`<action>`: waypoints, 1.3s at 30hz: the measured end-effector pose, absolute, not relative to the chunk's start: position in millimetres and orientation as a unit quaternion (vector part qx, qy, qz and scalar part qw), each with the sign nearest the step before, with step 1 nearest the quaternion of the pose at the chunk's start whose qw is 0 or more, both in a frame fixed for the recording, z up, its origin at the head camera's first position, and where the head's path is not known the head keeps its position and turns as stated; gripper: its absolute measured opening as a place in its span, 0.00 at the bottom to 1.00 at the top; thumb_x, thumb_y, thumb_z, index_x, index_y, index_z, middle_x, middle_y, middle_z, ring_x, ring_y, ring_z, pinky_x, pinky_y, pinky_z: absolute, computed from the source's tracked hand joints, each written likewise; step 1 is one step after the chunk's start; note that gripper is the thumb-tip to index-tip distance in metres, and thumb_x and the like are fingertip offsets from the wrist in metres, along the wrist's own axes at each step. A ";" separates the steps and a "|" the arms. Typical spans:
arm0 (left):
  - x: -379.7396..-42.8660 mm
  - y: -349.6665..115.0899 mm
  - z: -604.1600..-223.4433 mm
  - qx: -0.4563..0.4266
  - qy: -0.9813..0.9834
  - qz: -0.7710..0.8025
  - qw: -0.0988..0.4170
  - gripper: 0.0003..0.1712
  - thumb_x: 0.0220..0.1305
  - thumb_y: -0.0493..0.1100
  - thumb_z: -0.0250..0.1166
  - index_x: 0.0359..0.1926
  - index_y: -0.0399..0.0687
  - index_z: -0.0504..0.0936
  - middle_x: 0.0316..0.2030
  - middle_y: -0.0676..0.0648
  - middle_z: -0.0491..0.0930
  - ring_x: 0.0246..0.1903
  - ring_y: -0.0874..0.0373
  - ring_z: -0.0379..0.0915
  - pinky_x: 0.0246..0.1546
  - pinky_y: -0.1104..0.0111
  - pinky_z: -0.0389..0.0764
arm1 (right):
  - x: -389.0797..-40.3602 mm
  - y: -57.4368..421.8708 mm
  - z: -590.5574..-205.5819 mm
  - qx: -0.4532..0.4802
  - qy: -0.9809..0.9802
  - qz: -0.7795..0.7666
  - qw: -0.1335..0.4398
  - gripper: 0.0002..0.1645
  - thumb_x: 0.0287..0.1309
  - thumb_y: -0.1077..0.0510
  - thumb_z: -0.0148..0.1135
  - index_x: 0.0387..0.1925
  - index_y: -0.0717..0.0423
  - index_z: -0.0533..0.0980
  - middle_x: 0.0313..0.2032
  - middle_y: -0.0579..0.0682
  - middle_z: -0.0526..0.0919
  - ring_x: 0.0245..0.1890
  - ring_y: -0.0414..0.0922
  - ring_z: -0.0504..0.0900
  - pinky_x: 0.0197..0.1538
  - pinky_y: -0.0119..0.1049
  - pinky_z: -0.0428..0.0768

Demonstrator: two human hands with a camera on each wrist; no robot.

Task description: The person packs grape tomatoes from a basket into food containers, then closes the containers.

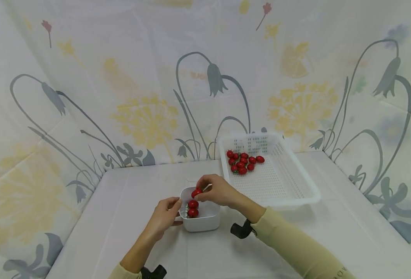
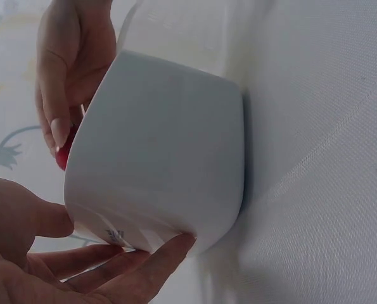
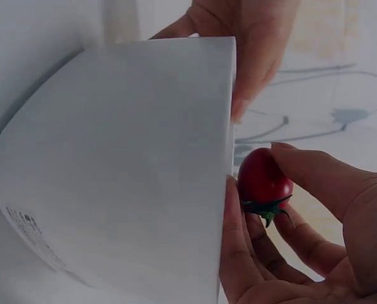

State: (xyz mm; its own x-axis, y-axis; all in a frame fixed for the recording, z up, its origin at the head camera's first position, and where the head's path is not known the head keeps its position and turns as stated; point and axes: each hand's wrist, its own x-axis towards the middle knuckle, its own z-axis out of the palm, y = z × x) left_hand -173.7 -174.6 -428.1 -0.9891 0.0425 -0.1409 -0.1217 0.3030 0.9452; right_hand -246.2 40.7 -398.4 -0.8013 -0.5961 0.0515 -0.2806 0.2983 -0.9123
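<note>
My right hand point(image 1: 216, 190) pinches a cherry tomato point(image 3: 265, 180) with a green stem end, just at the rim of a small white container point(image 1: 201, 223). The thumb and fingers hold it on either side. Two more cherry tomatoes point(image 1: 193, 213) lie inside the container along its left side. My left hand point(image 1: 164, 215) grips the container's left wall, thumb by the rim and fingers against the outside. In the left wrist view the container point(image 2: 159, 145) stands upright on the cloth and hides its own inside.
A larger white perforated basket point(image 1: 304, 182) stands behind and to the right, with several cherry tomatoes point(image 1: 240, 164) gathered in its left part. A white cloth point(image 1: 128, 201) covers the table, and a flower-printed curtain point(image 1: 149, 77) hangs behind.
</note>
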 end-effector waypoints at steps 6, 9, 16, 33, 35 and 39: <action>-174.0 -174.4 -427.6 -0.023 0.802 0.592 0.070 0.23 0.80 0.40 0.51 0.65 0.25 0.71 0.61 0.26 0.74 0.53 0.34 0.80 0.41 0.52 0.90 | -245.5 24.0 -405.8 -0.293 0.823 -0.470 0.129 0.13 0.58 0.60 0.75 0.42 0.59 0.80 0.39 0.49 0.84 0.38 0.43 0.83 0.41 0.33 0.84; -173.7 -174.0 -427.6 -0.024 0.801 0.595 0.067 0.23 0.79 0.40 0.52 0.64 0.25 0.72 0.60 0.27 0.75 0.54 0.34 0.80 0.40 0.53 0.90 | -244.5 16.1 -407.4 -0.298 0.834 -0.448 0.122 0.13 0.57 0.60 0.75 0.40 0.59 0.80 0.38 0.49 0.85 0.36 0.41 0.82 0.40 0.31 0.82; -173.1 -174.4 -428.2 -0.021 0.800 0.597 0.062 0.23 0.80 0.40 0.52 0.64 0.25 0.73 0.60 0.28 0.76 0.54 0.34 0.80 0.40 0.53 0.90 | -243.6 1.9 -412.9 -0.271 0.877 -0.376 0.125 0.12 0.56 0.55 0.77 0.39 0.52 0.82 0.34 0.43 0.85 0.37 0.39 0.80 0.42 0.36 0.79; -173.0 -175.0 -429.2 -0.018 0.802 0.594 0.065 0.22 0.80 0.40 0.51 0.63 0.26 0.74 0.61 0.28 0.76 0.54 0.34 0.80 0.40 0.54 0.90 | -242.3 -5.1 -419.3 -0.273 0.875 -0.377 0.131 0.10 0.56 0.60 0.76 0.36 0.57 0.81 0.30 0.45 0.83 0.30 0.39 0.77 0.34 0.31 0.78; -173.3 -175.0 -429.6 -0.017 0.801 0.595 0.065 0.23 0.80 0.40 0.52 0.64 0.26 0.73 0.61 0.28 0.75 0.54 0.34 0.80 0.40 0.54 0.90 | -242.7 -5.6 -419.9 -0.273 0.879 -0.371 0.123 0.09 0.56 0.60 0.76 0.35 0.56 0.81 0.29 0.44 0.83 0.30 0.39 0.77 0.34 0.31 0.78; -173.6 -174.7 -429.6 -0.018 0.801 0.595 0.064 0.23 0.79 0.41 0.52 0.64 0.25 0.73 0.61 0.27 0.75 0.54 0.34 0.80 0.40 0.54 0.90 | -241.7 -6.0 -421.2 -0.274 0.893 -0.344 0.095 0.10 0.55 0.59 0.76 0.34 0.55 0.81 0.28 0.44 0.82 0.28 0.38 0.76 0.32 0.31 0.75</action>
